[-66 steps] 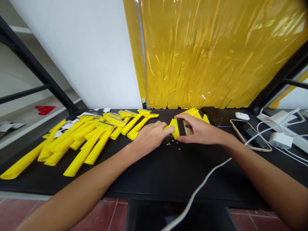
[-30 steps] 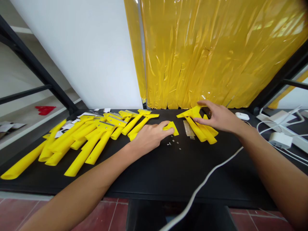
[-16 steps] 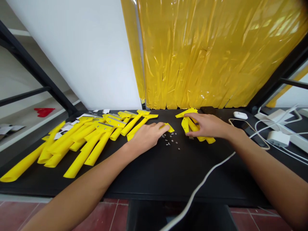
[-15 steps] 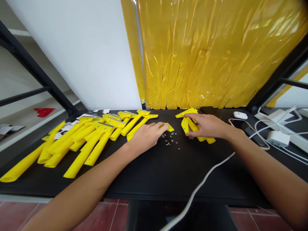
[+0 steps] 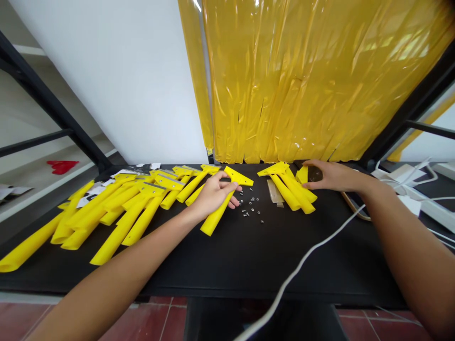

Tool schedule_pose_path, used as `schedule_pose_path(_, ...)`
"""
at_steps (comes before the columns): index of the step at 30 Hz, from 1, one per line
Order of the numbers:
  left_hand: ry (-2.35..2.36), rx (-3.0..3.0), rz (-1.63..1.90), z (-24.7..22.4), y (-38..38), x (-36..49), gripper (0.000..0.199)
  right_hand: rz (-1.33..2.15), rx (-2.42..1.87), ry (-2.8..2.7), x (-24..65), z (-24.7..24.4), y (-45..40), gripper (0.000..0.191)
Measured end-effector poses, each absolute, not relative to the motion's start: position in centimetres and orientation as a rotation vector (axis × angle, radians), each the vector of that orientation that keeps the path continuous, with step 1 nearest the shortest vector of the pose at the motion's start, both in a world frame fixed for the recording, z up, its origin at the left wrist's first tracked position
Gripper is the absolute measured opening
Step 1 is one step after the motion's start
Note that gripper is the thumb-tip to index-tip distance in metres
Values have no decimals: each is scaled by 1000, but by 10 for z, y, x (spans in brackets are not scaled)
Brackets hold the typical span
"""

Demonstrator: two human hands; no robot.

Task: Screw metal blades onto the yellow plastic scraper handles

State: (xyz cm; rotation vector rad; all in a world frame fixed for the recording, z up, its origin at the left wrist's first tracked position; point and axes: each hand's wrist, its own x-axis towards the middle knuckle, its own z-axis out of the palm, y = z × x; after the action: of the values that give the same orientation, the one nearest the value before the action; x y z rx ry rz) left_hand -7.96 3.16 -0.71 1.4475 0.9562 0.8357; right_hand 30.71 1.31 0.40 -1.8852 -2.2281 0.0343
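Yellow scraper handle (image 5: 222, 210) in our left hand (image 5: 209, 194): we have it gripped at the neck, thumb lying across the front and fingers showing past the far side, its flared head up and away from us and its tube slanting down toward our left. We cannot tell whether the lower end touches the bench (image 5: 213, 265). The neck seems a sound place to hold, since it leaves the head and its hole uncovered; a firm but unforced thumb ought to stop the tube rolling. Our right hand (image 5: 334, 174) is curved, thumb and fingers apart, around a small yellow piece (image 5: 303, 175) just behind the other yellow handles (image 5: 300, 192); whether it is gripped, we cannot tell. There we do best to pinch lightly from the sides, so as not to nudge those handles or the flat pale strip (image 5: 273, 192) beside them. Loose screws (image 5: 245, 214) and nuts (image 5: 259, 212) lie scattered just right of our left hand, and its fingertips hang close to the nearest ones, so we judge it wise to lift rather than sweep, and to let our right forearm clear the white cable (image 5: 295, 274).
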Motion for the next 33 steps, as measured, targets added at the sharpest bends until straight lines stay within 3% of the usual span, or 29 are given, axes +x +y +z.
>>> schedule_pose_path(5,876,1191,818,-5,27,-75,18,216,-1887,-2249,307,-3,22,78)
schedule_pose_path(10,704,957,955,2,19,-74,13,11,-1692,-2098,246,25,2,50)
schedule_pose_path(13,611,917,1031,5,12,-72,10,293,-1511,-2069,179,39,-26,49)
schedule_pose_path(20,603,1100,1152,-4,5,-63,5,586,-1546,-2119,99,20,-54,42)
schedule_pose_path(26,1073,1884,1219,-10,31,-81,30,254,-1872,-2015,135,22,-31,42)
schedule_pose_path(29,1501,2571,990,-7,48,-102,29,-24,-2164,-2009,161,27,-23,45)
schedule_pose_path(33,1983,2725,383,-9,64,-120,35,-189,-2314,-2012,184,18,-17,55)
